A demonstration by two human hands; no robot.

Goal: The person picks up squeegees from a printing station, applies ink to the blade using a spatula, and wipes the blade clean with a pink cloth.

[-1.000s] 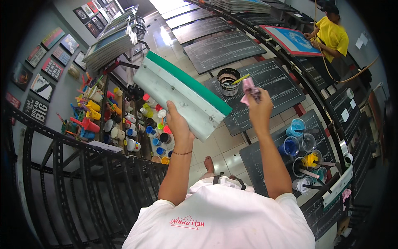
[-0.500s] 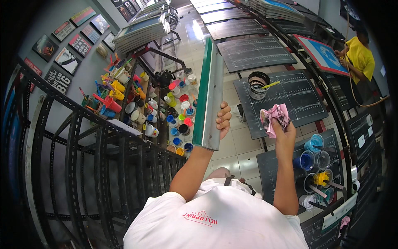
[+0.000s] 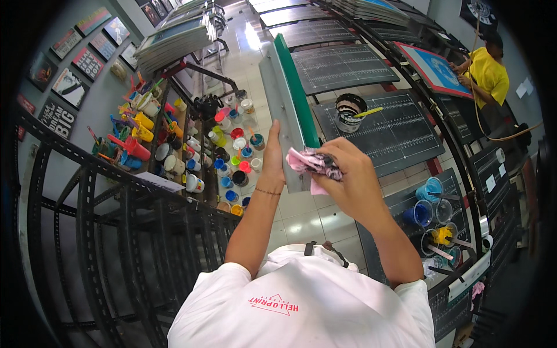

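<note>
My left hand [image 3: 272, 156] grips the near end of a long squeegee [image 3: 287, 98] with a grey metal body and a green edge, held up almost on end and pointing away from me. My right hand [image 3: 351, 177] clutches a pink rag [image 3: 310, 165] stained with dark ink and presses it against the squeegee's near end, right beside my left hand. Both forearms rise from my white shirt at the bottom of the view.
A shelf of many coloured ink cups and bottles [image 3: 191, 148] stands at the left behind a black metal rack [image 3: 110, 232]. Dark printing platens [image 3: 400, 130] lie ahead, one bearing a black ink tub [image 3: 349, 110]. Ink cups [image 3: 426, 203] sit at the right. A person in yellow [image 3: 487, 72] works far right.
The squeegee has swung from lying across to standing on end. My right hand has brought the rag left from the platens onto the squeegee's near end.
</note>
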